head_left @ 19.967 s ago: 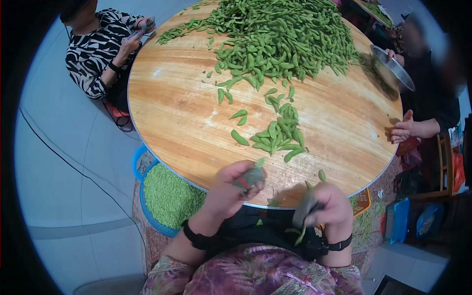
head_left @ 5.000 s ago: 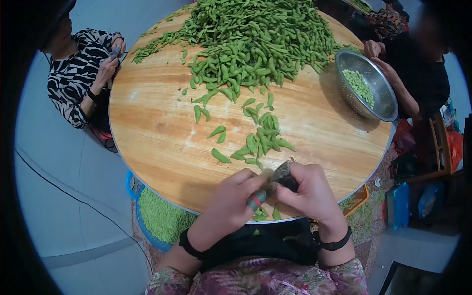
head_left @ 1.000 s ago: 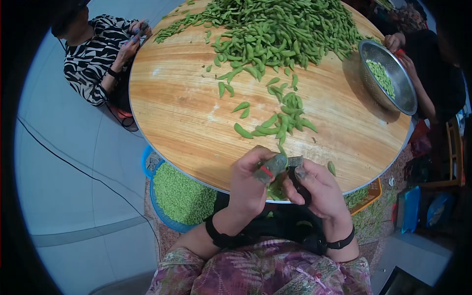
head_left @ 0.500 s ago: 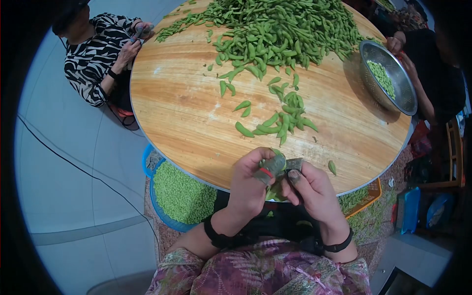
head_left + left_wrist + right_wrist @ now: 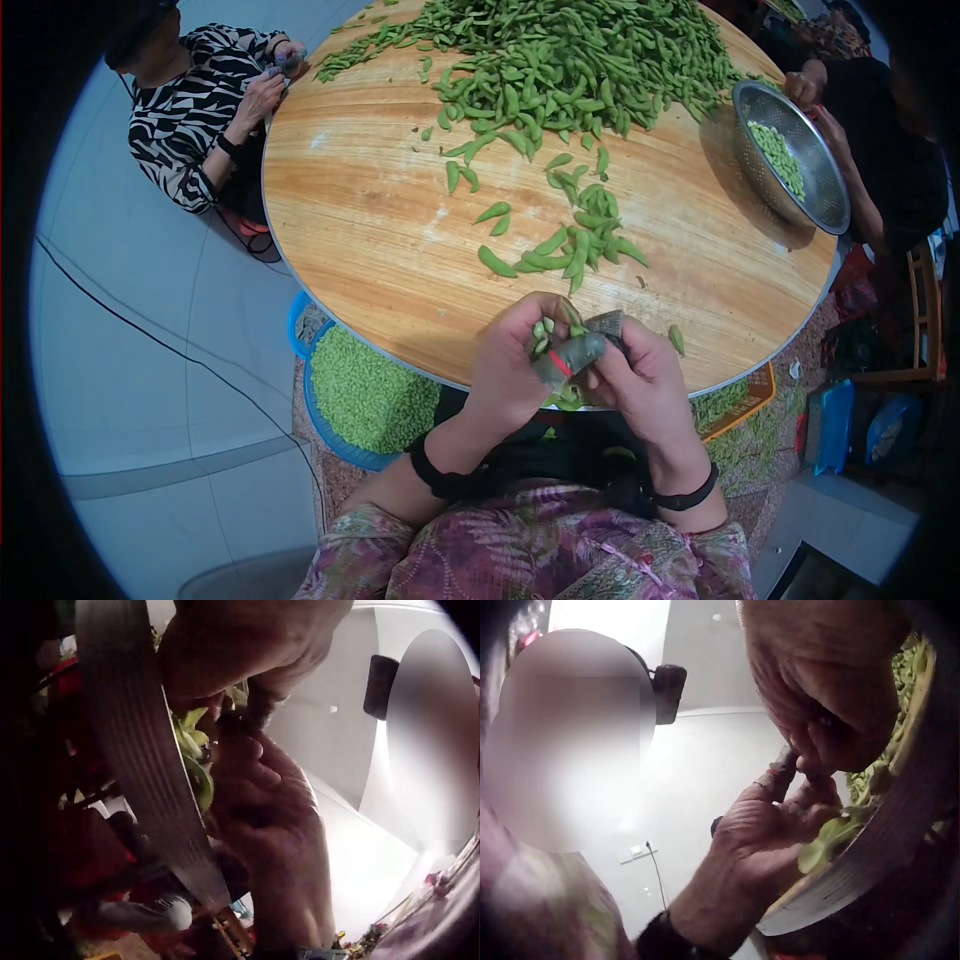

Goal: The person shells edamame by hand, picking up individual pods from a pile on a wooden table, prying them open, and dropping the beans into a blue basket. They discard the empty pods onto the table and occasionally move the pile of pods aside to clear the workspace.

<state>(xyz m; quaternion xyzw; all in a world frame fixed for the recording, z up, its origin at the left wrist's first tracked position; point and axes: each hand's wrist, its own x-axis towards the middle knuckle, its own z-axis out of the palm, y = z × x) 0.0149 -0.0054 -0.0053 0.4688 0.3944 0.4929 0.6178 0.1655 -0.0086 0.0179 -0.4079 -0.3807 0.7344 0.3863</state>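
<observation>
My left hand [image 5: 505,365] cups several shelled green beans [image 5: 542,335] and holds a green soybean pod [image 5: 572,314] at its fingers. Its thumb [image 5: 577,352] wears a grey-green wrap with a red band. Close against it, my right hand [image 5: 648,375] pinches at the pod, a dark mesh wrap on its forefinger [image 5: 606,324]. The fingers hide part of the pod. In the right wrist view, green pod shells [image 5: 829,844] lie at the table edge beneath the left hand [image 5: 754,832]. The left wrist view shows the right hand [image 5: 262,795] facing the left.
A large pod heap [image 5: 580,70] covers the far side of the round wooden table [image 5: 360,220]; loose pods [image 5: 590,230] lie nearer. A steel colander [image 5: 800,165] with beans stands at right. A blue basin [image 5: 370,400] of beans sits below left, an orange basket [image 5: 745,405] below right. Two people sit alongside.
Over the last second my left hand has turned, bringing the beans in it into view, and its thumb has moved toward the right hand. Earlier, the colander came down onto the table.
</observation>
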